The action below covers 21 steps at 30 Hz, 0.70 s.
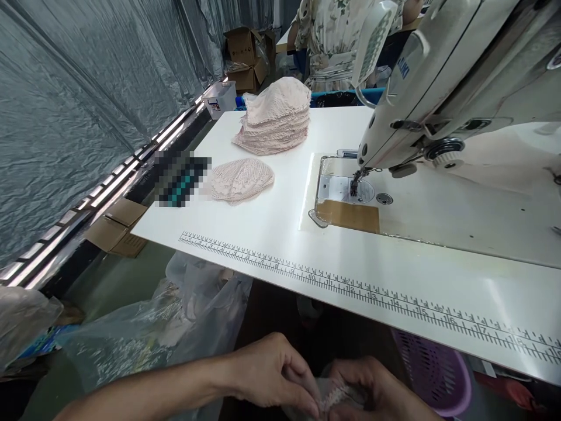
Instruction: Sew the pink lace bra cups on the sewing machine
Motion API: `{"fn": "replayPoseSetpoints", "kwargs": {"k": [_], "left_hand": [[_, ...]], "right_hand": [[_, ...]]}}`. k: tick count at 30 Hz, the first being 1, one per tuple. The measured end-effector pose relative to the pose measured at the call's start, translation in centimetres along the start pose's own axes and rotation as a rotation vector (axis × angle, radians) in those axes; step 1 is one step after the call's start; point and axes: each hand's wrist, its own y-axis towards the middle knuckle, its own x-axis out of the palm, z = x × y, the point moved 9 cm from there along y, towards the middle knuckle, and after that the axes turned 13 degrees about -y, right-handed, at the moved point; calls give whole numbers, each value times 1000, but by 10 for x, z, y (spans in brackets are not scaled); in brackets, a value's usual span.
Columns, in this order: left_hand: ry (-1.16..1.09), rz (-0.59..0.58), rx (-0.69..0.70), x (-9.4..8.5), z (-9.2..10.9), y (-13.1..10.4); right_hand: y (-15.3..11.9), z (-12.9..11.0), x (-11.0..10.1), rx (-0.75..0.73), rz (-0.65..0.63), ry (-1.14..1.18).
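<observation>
At the bottom of the view, below the table edge, my left hand (278, 374) pinches a small piece of pale lace fabric (335, 394). My right hand (372, 389) grips the same piece from the other side, fingers closed. Much of the fabric is hidden by my fingers and the lower frame edge. Up on the white sewing table (272, 234) lies a flat pink lace piece (242, 179). Behind it rises a tall stack of pale pink lace pieces (277, 117).
A sewing machine (421, 88) with its presser foot (354, 186) stands on the right. A ruler scale (350, 286) runs along the front edge. Below are a purple basket (438, 374) and plastic bags (131, 327). Cardboard boxes (118, 228) stand left; a person (337, 41) sits opposite.
</observation>
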Motion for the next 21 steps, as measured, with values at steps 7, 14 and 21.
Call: {"fn": "replayPoseSetpoints", "kwargs": {"k": [7,14,21], "left_hand": [[17,10,15,0,0,0],[18,21,14,-4,-1,-1],[22,26,15,-4,0,-2]], "right_hand": [[-1,0,-4,21,18,-20],[-1,-1,-1,-21,-51,45],[-1,-7,-5,-70,-27,84]]}}
